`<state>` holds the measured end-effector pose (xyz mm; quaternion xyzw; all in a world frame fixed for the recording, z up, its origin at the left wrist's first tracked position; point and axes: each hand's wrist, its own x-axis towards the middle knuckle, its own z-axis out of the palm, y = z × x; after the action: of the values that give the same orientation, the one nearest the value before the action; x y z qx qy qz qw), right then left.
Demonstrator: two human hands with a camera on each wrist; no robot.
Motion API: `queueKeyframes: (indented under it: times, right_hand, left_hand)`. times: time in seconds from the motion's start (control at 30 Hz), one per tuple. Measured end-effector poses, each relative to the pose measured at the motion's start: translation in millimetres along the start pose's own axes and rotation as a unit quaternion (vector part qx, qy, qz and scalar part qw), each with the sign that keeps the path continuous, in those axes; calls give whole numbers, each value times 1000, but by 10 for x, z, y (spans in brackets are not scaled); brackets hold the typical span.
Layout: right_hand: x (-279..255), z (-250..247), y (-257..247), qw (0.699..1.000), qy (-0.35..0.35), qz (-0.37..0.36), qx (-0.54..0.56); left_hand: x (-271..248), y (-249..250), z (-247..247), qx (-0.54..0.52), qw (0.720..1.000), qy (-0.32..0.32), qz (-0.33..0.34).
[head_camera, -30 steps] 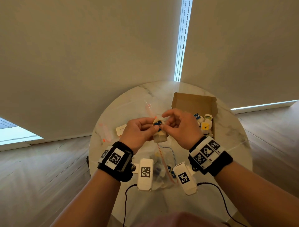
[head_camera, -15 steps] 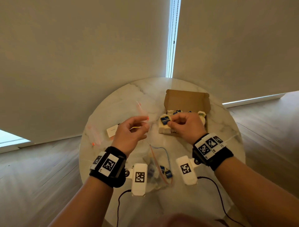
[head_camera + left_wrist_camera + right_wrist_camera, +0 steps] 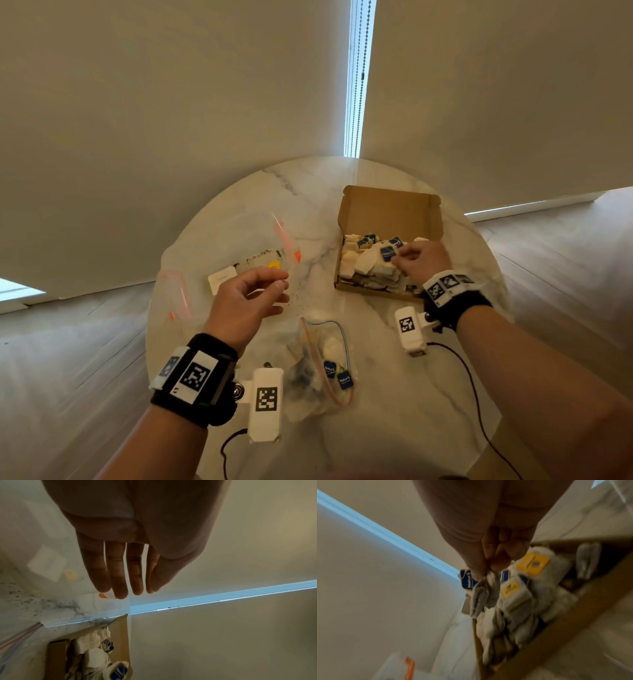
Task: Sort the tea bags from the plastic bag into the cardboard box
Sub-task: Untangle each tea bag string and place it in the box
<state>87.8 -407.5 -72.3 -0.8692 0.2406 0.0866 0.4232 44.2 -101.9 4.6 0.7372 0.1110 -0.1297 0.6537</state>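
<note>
An open cardboard box [image 3: 388,209] sits on the right of the round marble table [image 3: 308,192], holding several white tea bags with blue and yellow tags. My right hand [image 3: 399,257] is over the box and pinches a tea bag [image 3: 483,595] with a blue tag [image 3: 468,580] between thumb and fingers. A clear plastic bag [image 3: 318,370] with more tea bags lies near me at the table's middle. My left hand [image 3: 270,291] hovers over the table left of the box, fingers relaxed and straight [image 3: 120,574], holding nothing.
Two other clear zip bags with orange seals [image 3: 286,236] [image 3: 176,294] lie on the left half of the table, beside a white card [image 3: 221,279]. Dark crumbs [image 3: 298,294] speckle the marble. A black cable [image 3: 476,394] trails at the near right edge. Blinds hang behind the table.
My right hand has carried the tea bag from the table's middle to the right, over the box. My left hand has let go of it and drawn back left, fingers spread.
</note>
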Motion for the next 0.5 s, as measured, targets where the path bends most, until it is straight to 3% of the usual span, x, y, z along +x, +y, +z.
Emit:
queueKeyframes:
  times: [0.2,0.37,0.5]
  right_hand:
    - [100,415,-65,997,-4,-23,-69]
    - [202,459,-52,977,18,-14,-210]
    - [210,456,-32,970,36,-58,-235]
  left_hand:
    - [-3,-36,-13,13,1000,2,-6]
    - [-34,-49,-52,18,1000,5,-9]
    - [-44,-51,-58,18,1000,5,-10]
